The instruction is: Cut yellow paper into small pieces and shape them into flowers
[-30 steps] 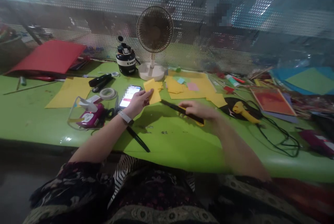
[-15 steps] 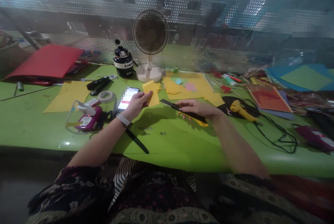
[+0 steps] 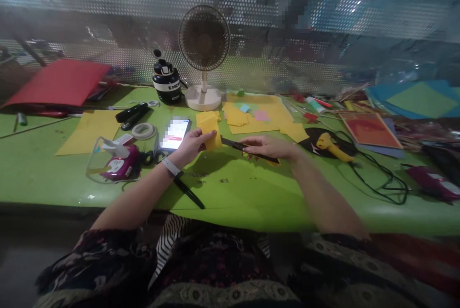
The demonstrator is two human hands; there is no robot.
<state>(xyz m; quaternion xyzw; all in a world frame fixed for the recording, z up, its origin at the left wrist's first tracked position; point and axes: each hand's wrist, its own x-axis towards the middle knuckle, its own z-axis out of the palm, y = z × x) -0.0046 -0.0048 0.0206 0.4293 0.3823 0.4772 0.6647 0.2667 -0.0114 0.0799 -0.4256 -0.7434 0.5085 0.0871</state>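
Pinched between the thumb and fingers of my left hand (image 3: 192, 144) is a small piece of yellow paper (image 3: 212, 138), raised above the green tabletop. My right hand (image 3: 268, 147) is closed around a black and yellow utility knife (image 3: 233, 144). Its dark blade points left, and the tip is at the right edge of the paper; whether they touch I cannot tell. Behind the paper lie more small yellow pieces (image 3: 235, 115) on a larger yellow sheet (image 3: 280, 107). A lit phone (image 3: 176, 134) rests just left of my left hand.
A fan (image 3: 204, 97) and a dark bottle (image 3: 167, 85) stand at the back. To the left are a tape roll (image 3: 143, 131), a stapler (image 3: 132, 115) and a purple power socket (image 3: 124, 162). On the right lies a yellow glue gun (image 3: 334, 147) with its black cable.
My right hand has brought the knife slightly left and up, so the blade tip now meets the paper's edge in view. The paper has turned a little in my left hand.
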